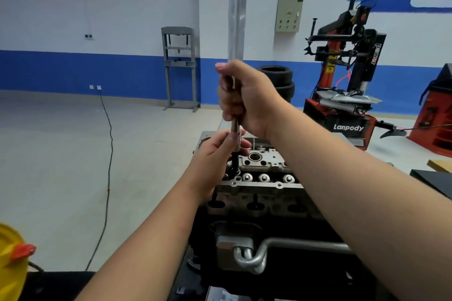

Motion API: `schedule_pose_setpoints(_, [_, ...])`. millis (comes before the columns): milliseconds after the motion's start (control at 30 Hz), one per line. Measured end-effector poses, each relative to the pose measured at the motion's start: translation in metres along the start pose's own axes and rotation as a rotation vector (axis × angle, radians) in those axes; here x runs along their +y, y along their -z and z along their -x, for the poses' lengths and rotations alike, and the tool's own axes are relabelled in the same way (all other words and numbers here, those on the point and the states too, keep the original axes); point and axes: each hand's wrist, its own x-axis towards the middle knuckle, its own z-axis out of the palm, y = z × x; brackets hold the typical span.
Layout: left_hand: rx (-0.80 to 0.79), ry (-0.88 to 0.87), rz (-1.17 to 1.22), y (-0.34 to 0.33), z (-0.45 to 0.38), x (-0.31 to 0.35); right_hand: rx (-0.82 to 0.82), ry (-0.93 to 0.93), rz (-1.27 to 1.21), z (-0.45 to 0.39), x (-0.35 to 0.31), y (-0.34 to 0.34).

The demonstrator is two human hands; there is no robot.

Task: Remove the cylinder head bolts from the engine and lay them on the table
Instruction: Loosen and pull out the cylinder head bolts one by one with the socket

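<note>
Here, a cylinder head bolt sits in the engine under an upright socket wrench, whose shaft the right hand clenches while the left hand pinches its socket end, tyre changer behind.

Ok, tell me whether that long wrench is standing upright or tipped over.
Upright. The long wrench runs near vertically from the cylinder head past the right hand; the left hand steadies its lower end.

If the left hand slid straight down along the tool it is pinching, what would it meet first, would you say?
Most likely the cylinder head: the left hand pinches the socket extension, which runs down into a bolt recess just below its fingers. Depth is hard to judge.
</note>
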Motion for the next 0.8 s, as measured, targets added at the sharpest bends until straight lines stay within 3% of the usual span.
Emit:
schedule_pose_setpoints(67, [0.016,-0.021,0.009,-0.001,-0.001,-0.001,0.123,0.006,0.026,0.004,0.004,-0.008])
schedule_pose_setpoints(167, [0.064,-0.05,-0.01,-0.003,-0.002,0.001,0.438,0.111,0.14,0.011,0.016,-0.031])
schedule_pose_setpoints(233, [0.079,-0.048,-0.014,-0.004,-0.002,0.002,0.498,0.136,0.138,0.011,0.018,-0.036])
schedule_pose_setpoints(300, [0.068,-0.035,0.015,-0.003,-0.002,0.002,0.42,0.107,0.068,0.007,0.013,-0.027])
schedule_pose_setpoints(400, [0.005,0.021,0.022,0.001,-0.003,0.0,0.087,-0.032,-0.019,0.001,0.0,-0.003])
schedule_pose_setpoints(467, [-0.031,0.015,0.036,0.002,-0.003,-0.001,0.002,-0.079,-0.055,0.001,-0.002,0.004])
schedule_pose_setpoints(533, [-0.003,-0.019,0.06,0.003,-0.004,-0.003,0.129,-0.065,-0.012,0.004,0.004,-0.004])
schedule_pose_setpoints(600, [0.05,-0.044,0.06,0.001,-0.005,-0.003,0.352,0.039,0.109,0.01,0.013,-0.021])
schedule_pose_setpoints(667, [0.082,-0.048,0.031,-0.002,-0.005,-0.002,0.467,0.148,0.126,0.012,0.019,-0.033])
schedule_pose_setpoints(733, [0.095,-0.043,0.028,-0.003,-0.004,-0.003,0.472,0.157,0.079,0.009,0.017,-0.032])
schedule_pose_setpoints(800, [0.062,-0.024,0.051,-0.001,-0.003,-0.004,0.329,0.093,-0.009,0.004,0.011,-0.02])
